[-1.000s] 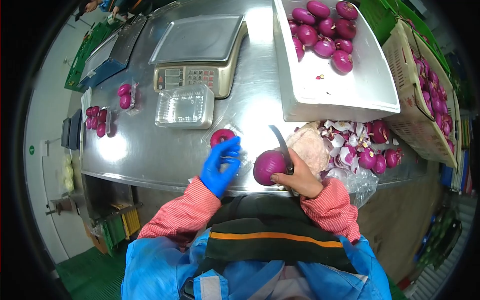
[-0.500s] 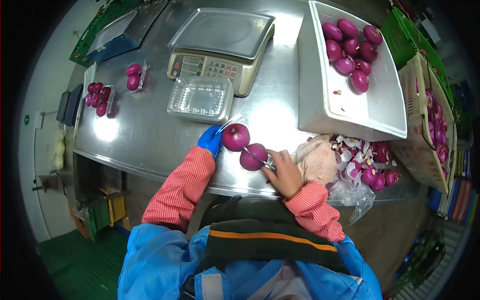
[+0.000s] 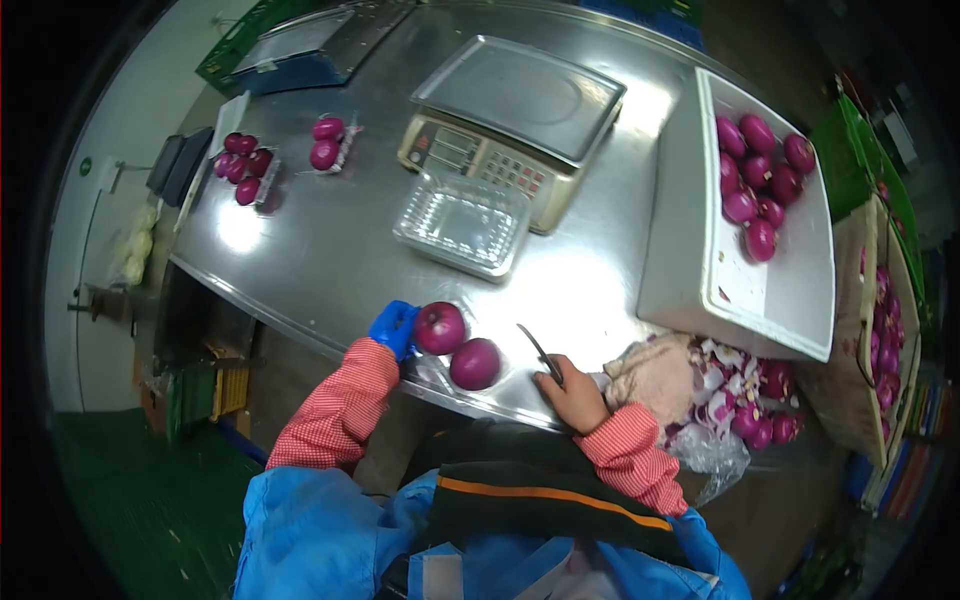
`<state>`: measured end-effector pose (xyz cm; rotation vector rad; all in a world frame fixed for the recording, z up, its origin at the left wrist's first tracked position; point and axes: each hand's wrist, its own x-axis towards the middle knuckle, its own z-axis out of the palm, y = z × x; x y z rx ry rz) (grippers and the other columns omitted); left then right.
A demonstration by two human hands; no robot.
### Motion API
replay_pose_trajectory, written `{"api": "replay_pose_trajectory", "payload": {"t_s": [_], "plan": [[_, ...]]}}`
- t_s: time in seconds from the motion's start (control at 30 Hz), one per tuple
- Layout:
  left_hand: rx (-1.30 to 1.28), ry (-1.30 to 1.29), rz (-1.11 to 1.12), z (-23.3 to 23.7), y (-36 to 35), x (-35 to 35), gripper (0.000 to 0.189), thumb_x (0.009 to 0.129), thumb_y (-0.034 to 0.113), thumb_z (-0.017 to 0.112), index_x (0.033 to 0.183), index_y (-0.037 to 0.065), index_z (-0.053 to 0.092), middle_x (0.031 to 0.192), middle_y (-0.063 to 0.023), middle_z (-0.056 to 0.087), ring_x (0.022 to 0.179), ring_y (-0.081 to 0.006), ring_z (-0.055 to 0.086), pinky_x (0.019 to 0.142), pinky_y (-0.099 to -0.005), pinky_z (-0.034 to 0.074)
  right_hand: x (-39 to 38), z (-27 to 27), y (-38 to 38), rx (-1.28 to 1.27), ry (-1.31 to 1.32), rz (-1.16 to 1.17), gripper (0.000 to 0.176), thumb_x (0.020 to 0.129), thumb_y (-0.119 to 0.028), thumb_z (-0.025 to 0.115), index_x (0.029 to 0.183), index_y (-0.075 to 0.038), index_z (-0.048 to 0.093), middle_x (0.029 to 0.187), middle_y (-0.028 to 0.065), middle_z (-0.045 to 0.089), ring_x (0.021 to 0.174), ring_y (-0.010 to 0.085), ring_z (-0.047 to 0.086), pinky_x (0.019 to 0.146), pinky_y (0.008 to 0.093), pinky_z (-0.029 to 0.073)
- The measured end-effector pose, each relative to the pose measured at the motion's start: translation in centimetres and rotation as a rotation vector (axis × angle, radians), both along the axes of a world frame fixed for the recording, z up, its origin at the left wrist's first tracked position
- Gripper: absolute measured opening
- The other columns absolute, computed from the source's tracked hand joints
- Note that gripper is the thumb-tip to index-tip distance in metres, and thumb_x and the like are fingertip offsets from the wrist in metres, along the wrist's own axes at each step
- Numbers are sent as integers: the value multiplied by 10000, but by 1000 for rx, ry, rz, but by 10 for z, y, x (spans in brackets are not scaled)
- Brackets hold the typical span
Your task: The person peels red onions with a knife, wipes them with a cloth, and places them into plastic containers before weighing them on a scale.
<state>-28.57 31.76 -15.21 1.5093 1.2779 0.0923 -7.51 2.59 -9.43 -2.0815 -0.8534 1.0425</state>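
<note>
My left hand [image 3: 395,329], in a blue glove, grips the left edge of what looks like a clear plastic tray [image 3: 428,374]. Two peeled red onions sit in that tray side by side, an upper one [image 3: 439,328] and a lower one [image 3: 475,364]. My bare right hand [image 3: 578,398] is closed round the handle of a small knife [image 3: 537,346]. Its blade points up and left, apart from the onions. Right of that hand, a pale cloth [image 3: 655,378] lies beside a heap of onion skins [image 3: 722,385] with several onions.
A weighing scale [image 3: 520,95] stands behind, with a clear plastic container [image 3: 460,222] against its front. The white foam box [image 3: 685,230] at right holds several red onions. Packed onions [image 3: 325,155] lie at far left. A crate [image 3: 855,330] of onions stands beyond the table's right edge.
The knife has come away from the lower onion, and my right hand has moved right and nearer with it. My left hand stays by the onions. The whole view has shifted.
</note>
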Motion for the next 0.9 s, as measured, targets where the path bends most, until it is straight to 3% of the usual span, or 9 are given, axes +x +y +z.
{"api": "replay_pose_trajectory", "payload": {"t_s": [0.23,0.33,0.37,0.43,0.47,0.53,0.63,0.77,0.9], "plan": [[98,135,409,-31,152,-98,216,953,188,626,1105,37,604,793,-74,666,575,-170,613,467,-325,498,4,-1,16,-4,-16,39,352,942,-347,613,1099,-34,645,804,182,692,742,337,685,698,398,529],[-65,-435,579,-65,218,-114,375,939,176,644,1275,37,552,1060,-147,667,689,-210,650,510,-329,530,0,-4,25,21,-62,68,336,943,-344,617,1086,-42,651,785,179,692,723,338,686,676,406,528],[4,-447,741,-64,224,-101,517,918,227,676,1368,67,478,1220,-183,581,844,-258,648,629,-377,552,-2,-6,28,26,-88,72,326,943,-345,619,1076,-49,655,778,182,689,720,346,685,668,413,526],[560,-150,647,-39,211,-59,771,867,334,732,1502,141,340,1455,-233,394,1150,-351,555,886,-471,512,-1,-4,36,-2,-90,80,319,942,-344,620,1071,-54,656,780,186,685,726,352,683,671,417,525],[1011,174,349,-35,211,-48,878,836,390,756,1543,185,275,1530,-246,293,1301,-394,463,1024,-517,450,0,-2,40,-16,-91,82,316,942,-344,621,1068,-56,657,781,188,683,730,355,683,672,419,525],[919,386,8,54,174,-10,932,787,456,772,1545,241,274,1558,-238,255,1429,-427,274,1163,-521,275,2,-4,44,-28,-77,77,316,937,-347,622,1065,-59,655,785,190,678,739,371,676,675,429,522],[911,547,-160,45,189,13,866,783,343,790,1519,210,353,1590,-235,199,1410,-451,302,1157,-496,300,4,-6,53,-55,-56,98,319,927,-348,624,1072,-66,653,821,204,682,772,392,670,690,445,519],[1055,495,-43,-10,235,24,742,820,308,748,1482,201,429,1612,-220,141,1416,-472,273,1167,-499,289,9,-13,61,-82,-17,100,308,926,-324,621,1097,-70,650,859,212,684,783,397,669,695,443,519],[1052,478,-20,-14,272,49,677,861,283,698,1478,209,429,1620,-217,93,1414,-500,254,1161,-514,299,11,-6,73,25,-2,-5,247,905,-213,653,1064,-24,665,823,194,682,739,373,664,654,409,516]]}}
